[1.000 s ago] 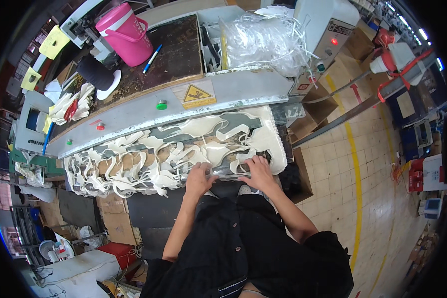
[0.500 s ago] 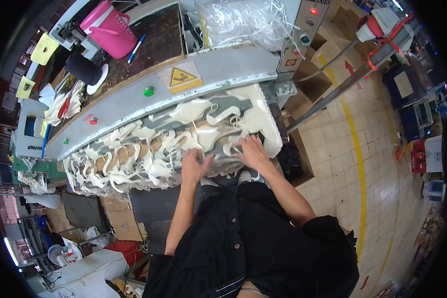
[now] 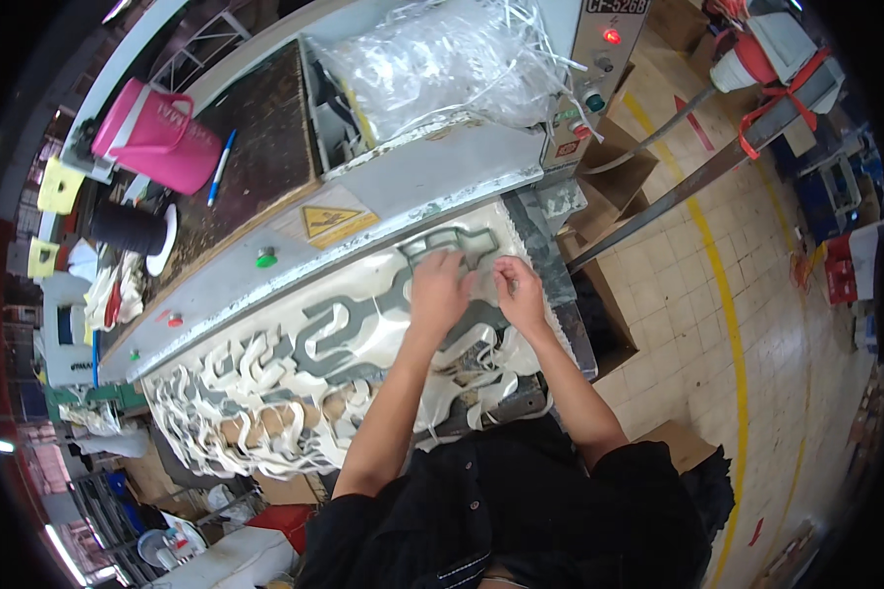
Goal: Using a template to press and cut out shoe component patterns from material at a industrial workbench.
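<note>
A thin-walled metal cutting die [image 3: 481,239] lies on the far right part of a white sheet [image 3: 371,280] with cut-out gaps showing a grey surface below. My left hand [image 3: 438,293] reaches over the sheet, its bent fingers closed at the die's near edge. They partly cover the die. Just right of it, my right hand [image 3: 521,294] is curled, thumb and fingers drawn together close to the die's right end. Anything between those fingertips is hidden. Curled white offcuts [image 3: 265,368] hang tangled along the sheet's near and left side.
Behind the sheet runs a grey machine beam [image 3: 403,187] with a green button [image 3: 266,257]. On top are a pink jug [image 3: 157,137], a pen [image 3: 222,167] and a clear plastic bag [image 3: 442,69]. A slanted bar [image 3: 648,216] stands at right, beside cardboard boxes [image 3: 614,167].
Both hands have moved from the sheet's near edge to its far right part, where the die now lies. The loose offcuts there have come away, baring white sheet and grey surface. My view has shifted.
</note>
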The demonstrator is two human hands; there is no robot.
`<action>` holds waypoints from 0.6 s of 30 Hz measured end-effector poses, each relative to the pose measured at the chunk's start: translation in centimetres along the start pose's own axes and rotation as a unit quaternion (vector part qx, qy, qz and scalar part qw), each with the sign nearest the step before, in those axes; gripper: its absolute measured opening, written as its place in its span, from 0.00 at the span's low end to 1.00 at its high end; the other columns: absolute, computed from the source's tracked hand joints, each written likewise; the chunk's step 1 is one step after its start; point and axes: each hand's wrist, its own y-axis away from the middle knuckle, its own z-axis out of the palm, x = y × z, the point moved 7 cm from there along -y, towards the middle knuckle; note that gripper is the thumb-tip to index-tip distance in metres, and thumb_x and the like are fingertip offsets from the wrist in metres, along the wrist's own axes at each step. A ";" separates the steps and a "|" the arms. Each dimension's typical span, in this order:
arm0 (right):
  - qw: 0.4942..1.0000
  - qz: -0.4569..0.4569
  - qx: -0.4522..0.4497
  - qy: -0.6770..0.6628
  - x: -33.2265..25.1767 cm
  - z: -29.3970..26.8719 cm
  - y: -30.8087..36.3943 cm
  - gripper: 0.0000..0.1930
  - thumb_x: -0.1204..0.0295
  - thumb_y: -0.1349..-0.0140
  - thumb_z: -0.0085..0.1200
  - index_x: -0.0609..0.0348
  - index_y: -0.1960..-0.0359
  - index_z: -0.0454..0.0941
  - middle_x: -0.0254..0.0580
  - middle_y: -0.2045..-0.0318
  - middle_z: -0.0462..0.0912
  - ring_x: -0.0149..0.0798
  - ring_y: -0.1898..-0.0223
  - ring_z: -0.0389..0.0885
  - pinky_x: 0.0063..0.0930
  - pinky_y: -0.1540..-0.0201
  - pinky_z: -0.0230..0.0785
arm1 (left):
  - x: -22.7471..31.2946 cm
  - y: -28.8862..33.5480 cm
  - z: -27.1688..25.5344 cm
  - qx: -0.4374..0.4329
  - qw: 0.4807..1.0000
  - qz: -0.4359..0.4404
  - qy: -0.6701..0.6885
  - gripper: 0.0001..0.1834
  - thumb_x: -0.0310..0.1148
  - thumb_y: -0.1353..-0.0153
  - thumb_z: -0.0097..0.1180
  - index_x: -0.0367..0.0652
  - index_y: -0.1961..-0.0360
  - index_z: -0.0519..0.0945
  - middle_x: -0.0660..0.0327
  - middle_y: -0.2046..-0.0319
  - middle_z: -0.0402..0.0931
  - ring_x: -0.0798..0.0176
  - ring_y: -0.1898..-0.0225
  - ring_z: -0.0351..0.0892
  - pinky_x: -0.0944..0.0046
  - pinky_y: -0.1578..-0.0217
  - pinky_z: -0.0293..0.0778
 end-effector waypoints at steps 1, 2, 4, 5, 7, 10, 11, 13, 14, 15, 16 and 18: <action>0.999 0.002 0.040 -0.010 0.8 -0.1 -0.4 0.08 0.81 0.30 0.59 0.64 0.51 0.82 0.46 0.62 0.88 0.36 0.63 0.89 0.30 0.58 0.81 | 0.4 -1.9 1.8 -0.008 1.000 0.004 0.002 0.25 0.38 0.44 0.75 0.37 0.47 0.84 0.45 0.51 0.82 0.40 0.46 0.81 0.46 0.44 0.76; 0.999 0.009 0.046 -0.008 1.7 0.0 -0.2 0.08 0.81 0.30 0.59 0.64 0.51 0.82 0.46 0.62 0.88 0.36 0.63 0.89 0.30 0.58 0.81 | 1.0 -3.3 3.9 -0.048 0.998 0.029 -0.029 0.27 0.37 0.45 0.76 0.37 0.46 0.84 0.46 0.50 0.82 0.40 0.45 0.80 0.46 0.42 0.75; 0.993 -0.011 0.093 0.075 2.4 -0.7 1.6 0.10 0.83 0.29 0.56 0.64 0.49 0.80 0.47 0.59 0.85 0.40 0.63 0.88 0.31 0.59 0.80 | 1.0 -4.1 6.7 -0.093 0.992 0.057 -0.057 0.28 0.36 0.46 0.77 0.37 0.46 0.83 0.47 0.50 0.82 0.40 0.43 0.79 0.46 0.40 0.74; 0.988 -0.014 0.112 0.105 2.1 -0.7 2.5 0.08 0.83 0.30 0.57 0.64 0.51 0.80 0.48 0.59 0.84 0.43 0.65 0.87 0.31 0.62 0.80 | 0.1 -3.8 8.0 -0.135 0.989 0.047 -0.040 0.29 0.37 0.47 0.77 0.36 0.45 0.83 0.47 0.50 0.81 0.40 0.43 0.79 0.46 0.40 0.74; 0.988 0.004 0.113 0.107 2.4 -1.1 3.6 0.08 0.83 0.30 0.57 0.64 0.51 0.80 0.48 0.59 0.84 0.44 0.65 0.88 0.32 0.62 0.80 | -0.8 -2.7 9.7 -0.185 0.982 0.041 0.009 0.29 0.34 0.48 0.77 0.36 0.47 0.81 0.47 0.49 0.78 0.39 0.45 0.77 0.45 0.41 0.73; 0.986 0.023 0.121 0.112 2.7 -1.5 4.8 0.10 0.80 0.30 0.58 0.60 0.49 0.79 0.49 0.61 0.82 0.49 0.66 0.85 0.38 0.62 0.79 | -0.7 -1.9 10.1 -0.214 0.975 0.056 0.033 0.30 0.34 0.49 0.77 0.35 0.46 0.81 0.46 0.50 0.78 0.38 0.46 0.77 0.45 0.41 0.74; 0.988 0.034 0.113 0.098 2.8 -1.3 5.0 0.11 0.80 0.31 0.59 0.59 0.48 0.79 0.48 0.61 0.81 0.49 0.67 0.85 0.38 0.62 0.79 | -0.6 -1.6 9.9 -0.200 0.977 0.064 0.037 0.32 0.33 0.50 0.77 0.35 0.44 0.81 0.44 0.49 0.79 0.37 0.45 0.78 0.46 0.40 0.74; 0.994 0.052 0.069 0.068 2.9 -1.0 5.4 0.19 0.80 0.35 0.62 0.57 0.43 0.77 0.48 0.55 0.81 0.48 0.65 0.86 0.40 0.60 0.80 | -0.3 -0.9 9.3 -0.181 0.981 0.055 0.036 0.31 0.35 0.48 0.76 0.34 0.43 0.82 0.45 0.49 0.80 0.38 0.45 0.79 0.47 0.41 0.75; 0.994 0.055 0.069 0.066 2.0 -1.2 5.0 0.19 0.80 0.35 0.62 0.57 0.43 0.77 0.48 0.55 0.81 0.48 0.65 0.86 0.40 0.60 0.80 | -0.7 -0.7 8.5 -0.153 0.987 0.043 0.031 0.31 0.37 0.47 0.76 0.34 0.43 0.83 0.45 0.50 0.81 0.39 0.46 0.80 0.48 0.41 0.76; 0.995 0.063 0.031 0.066 1.1 -0.8 4.5 0.23 0.80 0.36 0.63 0.57 0.40 0.75 0.48 0.50 0.80 0.49 0.60 0.86 0.41 0.57 0.80 | -2.1 0.1 8.9 -0.184 0.982 0.029 0.012 0.43 0.43 0.51 0.80 0.36 0.36 0.78 0.45 0.43 0.78 0.39 0.41 0.77 0.47 0.38 0.73; 0.995 0.075 0.001 0.071 1.0 -1.1 4.1 0.27 0.80 0.38 0.64 0.56 0.37 0.74 0.49 0.46 0.79 0.49 0.56 0.86 0.42 0.54 0.81 | -1.3 -0.5 8.1 -0.192 0.981 0.037 0.015 0.43 0.43 0.51 0.80 0.36 0.36 0.78 0.45 0.43 0.78 0.39 0.41 0.77 0.47 0.38 0.73; 0.986 0.023 -0.004 0.163 0.9 -2.2 2.5 0.33 0.78 0.42 0.68 0.58 0.33 0.70 0.49 0.40 0.76 0.50 0.45 0.83 0.44 0.43 0.77 | 0.8 -2.2 5.2 -0.216 0.969 0.070 -0.098 0.59 0.48 0.61 0.84 0.37 0.28 0.69 0.44 0.36 0.72 0.38 0.35 0.72 0.45 0.34 0.70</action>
